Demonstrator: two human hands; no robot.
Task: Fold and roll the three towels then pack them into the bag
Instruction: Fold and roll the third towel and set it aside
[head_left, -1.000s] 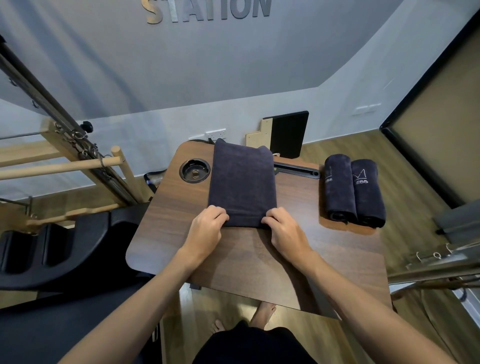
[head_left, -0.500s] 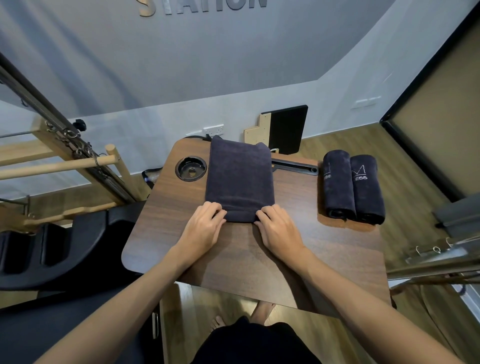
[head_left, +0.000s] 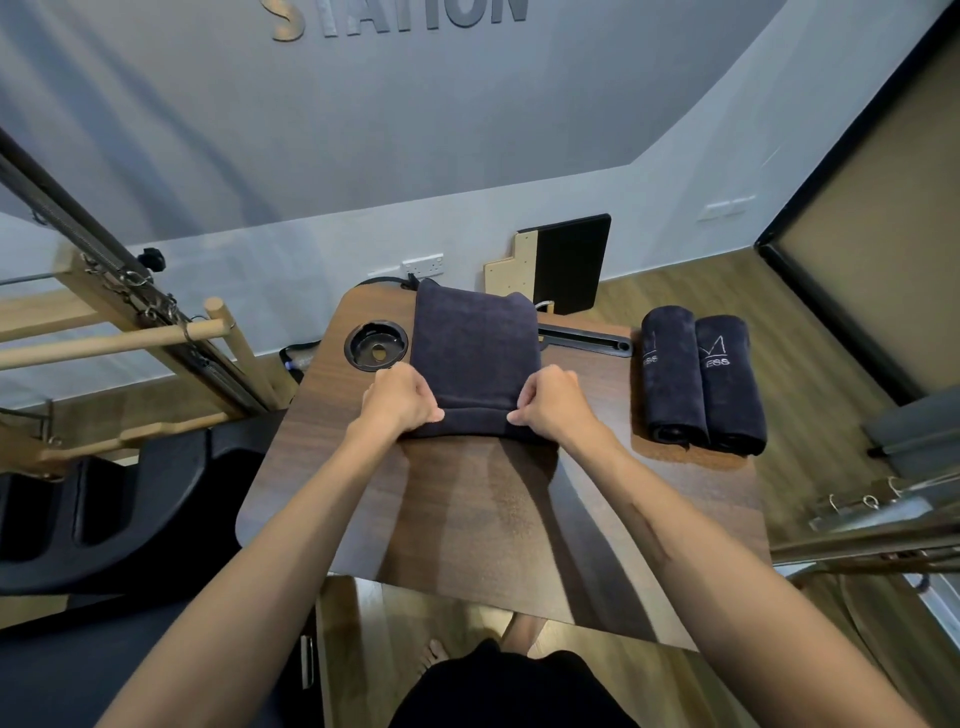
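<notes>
Gripping the near rolled edge of a dark towel (head_left: 475, 345), left hand (head_left: 397, 397) and right hand (head_left: 553, 400) work on a wooden surface (head_left: 483, 509) beside two rolled towels (head_left: 701, 379)

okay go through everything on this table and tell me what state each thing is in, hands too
Third towel: folded flat, near end rolled.
Left hand: grips the roll.
Right hand: grips the roll.
Two rolled towels: fully rolled, side by side.
Cup holder: empty.
</notes>
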